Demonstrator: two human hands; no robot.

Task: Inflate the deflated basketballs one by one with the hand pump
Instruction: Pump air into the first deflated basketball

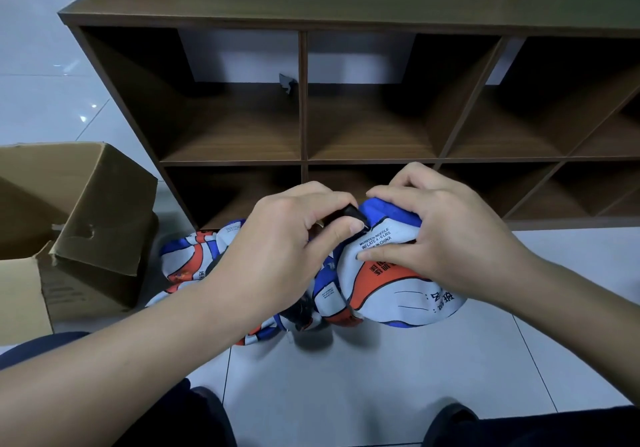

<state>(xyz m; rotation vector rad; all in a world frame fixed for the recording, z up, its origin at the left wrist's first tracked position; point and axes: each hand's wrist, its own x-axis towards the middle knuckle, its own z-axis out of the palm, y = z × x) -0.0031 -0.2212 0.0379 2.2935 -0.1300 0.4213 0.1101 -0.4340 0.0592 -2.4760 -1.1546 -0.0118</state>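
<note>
Pinching a black pump nozzle (349, 214) between thumb and curled fingers, the left hand (294, 239) held its tip against the printed white panel of a deflated basketball (391, 294). The right hand (436, 235) gripped that ball's crumpled top, fingers curled over the blue fold, thumb pressed on the panel. A second flat ball (194, 256) lay on the tiled floor (381, 377), beside a cardboard box (86, 225), before a wooden shelf unit (304, 100).
</note>
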